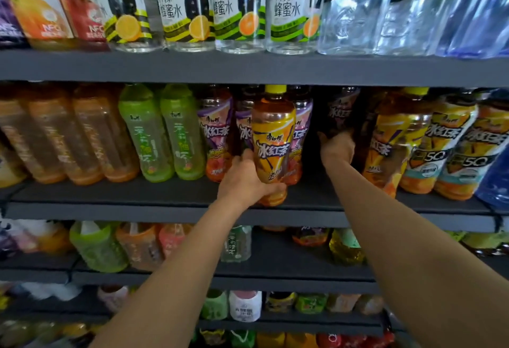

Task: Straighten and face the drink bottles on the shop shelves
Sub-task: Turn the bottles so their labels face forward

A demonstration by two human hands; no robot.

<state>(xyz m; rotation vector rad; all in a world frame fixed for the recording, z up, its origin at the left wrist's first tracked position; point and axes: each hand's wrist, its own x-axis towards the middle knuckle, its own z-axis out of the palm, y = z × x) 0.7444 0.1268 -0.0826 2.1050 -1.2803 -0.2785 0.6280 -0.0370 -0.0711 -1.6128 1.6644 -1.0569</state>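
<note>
1. The yellow-label tea bottle (272, 143) stands upright at the front edge of the middle shelf (165, 207), yellow cap up and label facing out, in front of the purple-label bottles (217, 132).
2. The left hand (245, 179) grips this bottle low down, fingers curled under and around its base, thumb up along the bottle's left side.
3. The left forearm rises from below and left of the bottle, wrist roughly level with the shelf edge.
4. Right of the yellow-label tea bottle, deeper in the shelf, the right hand (337, 149) holds a dark bottle (341, 110) in the shadowed gap, fingers wrapped round its lower body; how firm the hold is cannot be told.
5. The right arm stretches straight in from the lower right, reaching further back than the left.
6. Further right of the tea bottle stand more yellow tea bottles (391, 141), leaning slightly.
7. Left of it, beyond the purple ones, are green bottles (162, 132) and then orange bottles (82, 138).
8. Above it, the upper shelf (248, 68) carries clear honey-water bottles (239, 8).
</note>
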